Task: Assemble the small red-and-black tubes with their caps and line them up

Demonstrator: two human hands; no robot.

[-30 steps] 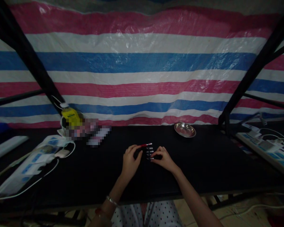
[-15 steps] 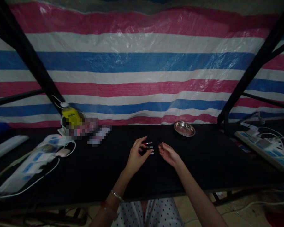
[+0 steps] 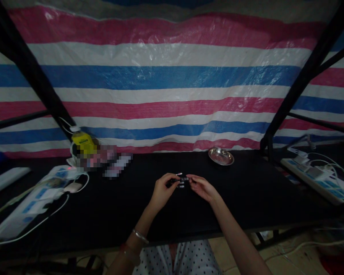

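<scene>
My left hand (image 3: 163,191) pinches a slim dark tube with a silver end (image 3: 184,179) between thumb and fingers, just above the black table. My right hand (image 3: 203,188) has its thumb and fingertips closed at the tube's silver end; what they hold there is too small and dark to make out. Close by lie another slim tube with a silver end (image 3: 181,186), on the near side, and one more silver-tipped tube (image 3: 179,174), on the far side. My left fingers partly cover these tubes.
A shiny round metal dish (image 3: 221,156) stands at the table's back right. Power strips with cables flank me, one on the left (image 3: 31,206) and one on the right (image 3: 312,179). A yellow bottle (image 3: 84,142) is at the back left. Striped sheeting (image 3: 172,76) hangs behind.
My hands have come together: the left fingers have closed on a tube, and the right hand, with a small dark piece in its fingertips before, has moved left to its silver end.
</scene>
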